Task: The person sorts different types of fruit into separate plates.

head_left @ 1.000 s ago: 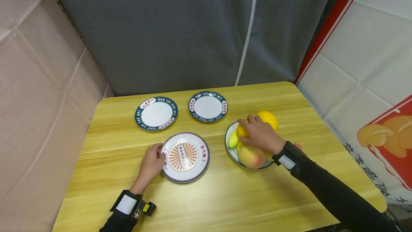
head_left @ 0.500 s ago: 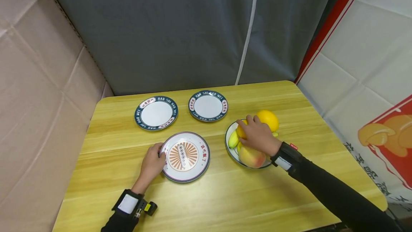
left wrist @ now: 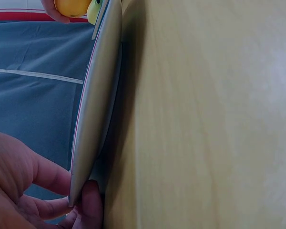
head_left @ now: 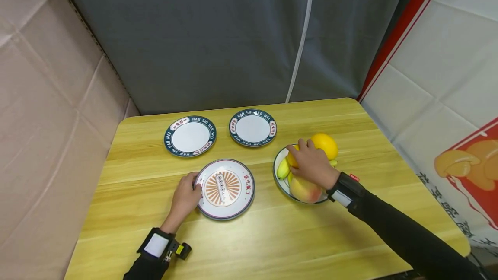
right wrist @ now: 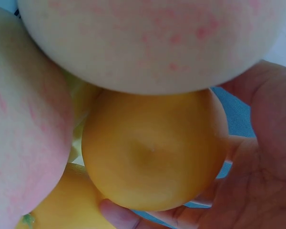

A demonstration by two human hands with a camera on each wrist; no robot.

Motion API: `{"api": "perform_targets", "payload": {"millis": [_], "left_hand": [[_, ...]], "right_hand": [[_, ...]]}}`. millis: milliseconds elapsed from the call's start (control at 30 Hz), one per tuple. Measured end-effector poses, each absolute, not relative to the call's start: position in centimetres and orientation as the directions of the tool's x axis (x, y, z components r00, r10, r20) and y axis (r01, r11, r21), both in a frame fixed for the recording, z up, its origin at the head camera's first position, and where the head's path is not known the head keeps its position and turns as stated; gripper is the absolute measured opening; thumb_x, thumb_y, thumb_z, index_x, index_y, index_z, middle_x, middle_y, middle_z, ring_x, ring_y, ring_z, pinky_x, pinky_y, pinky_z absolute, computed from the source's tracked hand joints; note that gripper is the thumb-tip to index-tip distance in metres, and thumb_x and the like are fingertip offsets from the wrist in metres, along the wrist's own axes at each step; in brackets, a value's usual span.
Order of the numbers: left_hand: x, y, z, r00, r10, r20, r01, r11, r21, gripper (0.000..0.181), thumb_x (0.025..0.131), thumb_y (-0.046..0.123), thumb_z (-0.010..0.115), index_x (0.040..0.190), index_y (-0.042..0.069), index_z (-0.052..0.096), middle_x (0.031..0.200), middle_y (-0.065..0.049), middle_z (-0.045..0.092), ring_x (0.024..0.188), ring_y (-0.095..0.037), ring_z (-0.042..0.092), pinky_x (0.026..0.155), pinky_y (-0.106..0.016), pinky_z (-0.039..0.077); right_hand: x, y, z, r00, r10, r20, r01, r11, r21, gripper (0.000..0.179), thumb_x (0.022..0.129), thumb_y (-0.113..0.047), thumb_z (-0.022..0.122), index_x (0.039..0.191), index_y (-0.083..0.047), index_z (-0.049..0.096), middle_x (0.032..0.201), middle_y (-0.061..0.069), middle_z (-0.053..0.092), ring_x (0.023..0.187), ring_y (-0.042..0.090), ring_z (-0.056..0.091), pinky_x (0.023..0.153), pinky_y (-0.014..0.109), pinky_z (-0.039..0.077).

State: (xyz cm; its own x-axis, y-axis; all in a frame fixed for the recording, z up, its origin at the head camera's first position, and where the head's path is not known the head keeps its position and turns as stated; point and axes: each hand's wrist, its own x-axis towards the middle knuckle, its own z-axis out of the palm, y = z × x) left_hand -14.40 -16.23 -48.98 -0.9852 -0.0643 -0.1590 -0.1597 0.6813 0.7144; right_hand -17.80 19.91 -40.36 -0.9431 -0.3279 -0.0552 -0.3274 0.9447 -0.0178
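Observation:
My left hand (head_left: 186, 198) pinches the left rim of a white plate (head_left: 222, 189) with an orange sunburst print. In the left wrist view that plate (left wrist: 97, 90) appears edge-on, with fingers on both sides of its rim. My right hand (head_left: 316, 167) reaches over a dark-rimmed fruit plate (head_left: 283, 187) and grips an orange (head_left: 292, 157). Seen from the right wrist, the fingers wrap around the orange (right wrist: 152, 148), and two peaches (right wrist: 152, 43) crowd close to it. A peach (head_left: 304, 190), another orange (head_left: 326, 145) and a yellow-green fruit (head_left: 283, 168) lie around the hand, which hides other fruit.
Two white plates with dark green lettered rims, one left (head_left: 190, 136) and one right (head_left: 253, 128), stand at the back of the wooden table (head_left: 249, 245). A grey curtain (head_left: 218, 42) hangs behind the table's back edge. Printed white cloth (head_left: 439, 68) borders the right side.
My right hand and wrist have shifted very slightly up and left over the fruit, still gripping the orange. The left hand keeps its hold on the sunburst plate.

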Motion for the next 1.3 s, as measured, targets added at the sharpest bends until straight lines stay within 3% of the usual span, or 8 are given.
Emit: {"api": "perform_targets", "payload": {"millis": [800, 1300], "left_hand": [[-14.57, -16.42, -49.18, -0.987, -0.06, -0.149, -0.15, 0.671, 0.726, 0.044, 0.103, 0.001, 0.052, 0.145, -0.012, 0.053, 0.117, -0.027, 0.061, 0.103, -0.035, 0.062, 0.087, -0.047, 0.053], [-14.64, -16.51, -49.53, -0.993, -0.068, -0.093, -0.115, 0.673, 0.731, 0.041, 0.103, 0.003, 0.052, 0.141, -0.013, 0.057, 0.108, -0.025, 0.066, 0.096, -0.033, 0.064, 0.08, -0.04, 0.051]], "right_hand": [[-17.44, 19.81, -40.19, -0.937, -0.348, 0.011, -0.349, 0.937, -0.024, 0.058, 0.088, -0.025, 0.084, 0.139, -0.008, 0.062, 0.111, 0.021, 0.056, 0.096, 0.038, 0.053, 0.055, 0.039, 0.052], [-17.41, 19.31, -39.65, -0.939, -0.344, 0.016, -0.344, 0.938, -0.049, 0.059, 0.089, -0.031, 0.08, 0.141, -0.01, 0.061, 0.118, 0.026, 0.059, 0.102, 0.04, 0.055, 0.058, 0.042, 0.056]]}}
